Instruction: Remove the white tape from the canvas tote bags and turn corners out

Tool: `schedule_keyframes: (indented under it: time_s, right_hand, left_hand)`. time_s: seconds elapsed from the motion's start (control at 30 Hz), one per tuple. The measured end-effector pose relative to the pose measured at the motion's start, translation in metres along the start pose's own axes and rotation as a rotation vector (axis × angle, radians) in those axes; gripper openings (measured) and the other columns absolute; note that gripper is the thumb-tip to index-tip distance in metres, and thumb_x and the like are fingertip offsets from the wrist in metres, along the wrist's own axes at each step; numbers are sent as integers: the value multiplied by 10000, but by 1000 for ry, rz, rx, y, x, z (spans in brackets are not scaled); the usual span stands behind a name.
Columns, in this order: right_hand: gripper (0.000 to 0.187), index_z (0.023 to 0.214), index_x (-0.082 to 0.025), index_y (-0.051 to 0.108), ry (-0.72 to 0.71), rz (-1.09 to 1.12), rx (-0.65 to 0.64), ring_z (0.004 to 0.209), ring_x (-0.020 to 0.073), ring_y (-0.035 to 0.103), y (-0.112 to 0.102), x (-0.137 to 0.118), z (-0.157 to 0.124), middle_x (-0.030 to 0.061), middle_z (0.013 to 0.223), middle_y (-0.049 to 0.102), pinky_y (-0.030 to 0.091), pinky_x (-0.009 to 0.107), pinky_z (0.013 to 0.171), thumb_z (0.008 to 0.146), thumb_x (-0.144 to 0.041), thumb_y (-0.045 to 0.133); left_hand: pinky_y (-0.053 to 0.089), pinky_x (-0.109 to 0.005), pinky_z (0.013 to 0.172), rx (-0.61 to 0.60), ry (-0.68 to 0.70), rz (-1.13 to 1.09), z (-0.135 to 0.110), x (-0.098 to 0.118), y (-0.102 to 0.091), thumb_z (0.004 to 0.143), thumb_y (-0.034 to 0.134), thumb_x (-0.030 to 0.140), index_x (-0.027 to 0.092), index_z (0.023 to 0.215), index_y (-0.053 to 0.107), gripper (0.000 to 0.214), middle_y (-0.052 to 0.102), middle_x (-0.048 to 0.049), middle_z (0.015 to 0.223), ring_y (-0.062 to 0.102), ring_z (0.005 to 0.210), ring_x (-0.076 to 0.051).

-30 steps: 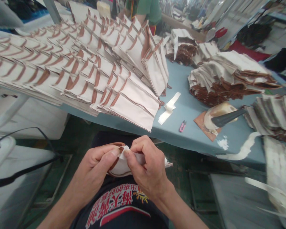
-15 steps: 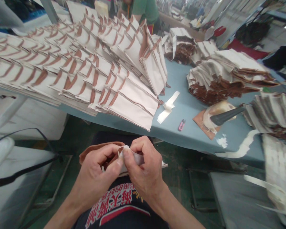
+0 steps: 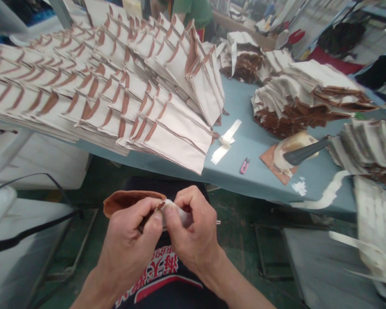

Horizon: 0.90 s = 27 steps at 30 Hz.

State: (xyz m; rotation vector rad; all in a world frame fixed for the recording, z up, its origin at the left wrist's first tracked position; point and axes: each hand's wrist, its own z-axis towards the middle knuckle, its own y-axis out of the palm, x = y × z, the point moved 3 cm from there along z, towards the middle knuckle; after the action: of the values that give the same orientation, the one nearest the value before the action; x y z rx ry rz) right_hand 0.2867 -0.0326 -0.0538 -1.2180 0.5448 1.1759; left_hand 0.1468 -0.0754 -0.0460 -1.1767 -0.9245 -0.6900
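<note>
Over my lap, both hands pinch one brown-and-white sewn piece [image 3: 128,201], of suede-like brown and pale lining. My left hand [image 3: 131,234] is closed on its brown side, the thumb and forefinger at an edge near the middle. Right beside it, my right hand [image 3: 193,227] pinches the white part with thumb and curled fingers. The fingertips of the two hands nearly meet. A rounded brown flap stands out beyond my left hand. Much of the piece is hidden behind my fingers.
Rows of white, brown-edged pieces [image 3: 180,141] cover the left of the blue table [image 3: 234,184]. Pink thread snips [image 3: 244,166], white strips [image 3: 225,142] and a glue pot with a dark-handled brush [image 3: 304,152] lie to the right. Bundles [image 3: 286,107] stand behind; a person in green [image 3: 193,10] is beyond.
My left hand has tilted slightly and the brown flap has swung a little left, showing more of its face. Both hands keep their pinch on the piece.
</note>
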Motion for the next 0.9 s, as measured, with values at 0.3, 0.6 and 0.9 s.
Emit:
schedule_keyframes:
  time_s: [0.3, 0.6, 0.9]
  right_hand:
    - [313, 753, -227, 514, 338, 240, -397, 566, 113, 435, -2, 5, 8, -61, 644, 487, 344, 243, 543, 943, -433, 652]
    - [347, 789, -247, 425, 326, 394, -542, 603, 118, 402, 3, 9, -2, -72, 666, 436, 352, 242, 563, 1002, -487, 558]
    - [300, 755, -254, 350, 14, 213, -722, 560, 116, 364, -2, 8, 19, -74, 646, 373, 277, 262, 567, 1035, -312, 440]
  left_hand:
    - [427, -307, 642, 81, -14, 54, -14, 3, 2, 972, 443, 265, 242, 718, 595, 297, 588, 45, 632, 566, 576, -160]
    - [357, -290, 546, -50, -177, -255, -20, -14, 5, 981, 503, 335, 224, 696, 623, 328, 558, 40, 638, 486, 548, -144]
    - [324, -253, 502, -236, -133, -341, -18, -18, 3, 991, 549, 399, 217, 705, 564, 339, 523, 48, 621, 416, 536, -122]
